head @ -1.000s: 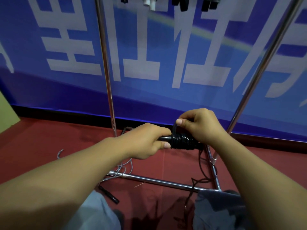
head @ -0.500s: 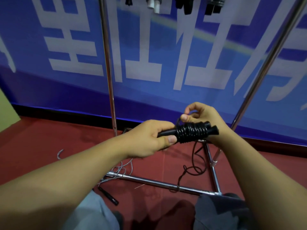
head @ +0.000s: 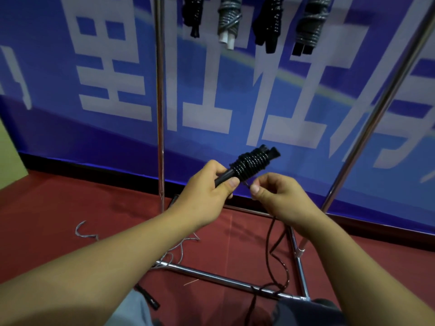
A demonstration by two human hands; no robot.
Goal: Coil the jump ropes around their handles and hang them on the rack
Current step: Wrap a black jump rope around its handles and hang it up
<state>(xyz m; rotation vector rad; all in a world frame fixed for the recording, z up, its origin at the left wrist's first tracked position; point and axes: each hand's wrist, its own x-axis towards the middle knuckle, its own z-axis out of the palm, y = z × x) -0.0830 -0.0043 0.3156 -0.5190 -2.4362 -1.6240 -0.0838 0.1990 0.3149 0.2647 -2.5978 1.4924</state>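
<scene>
The black handles (head: 249, 164), already wrapped with several turns of rope, are gripped at their lower end by the left hand (head: 207, 191), thumb and fingers curled round them, and are held tilted up to the right in front of the rack (head: 160, 114). The loose rope (head: 274, 250) is pinched between thumb and forefinger of the right hand (head: 280, 198) just below the coil, and from there it is trailed down to the red floor (head: 47, 220). Four coiled ropes (head: 229, 20) are seen hanging at the top.
</scene>
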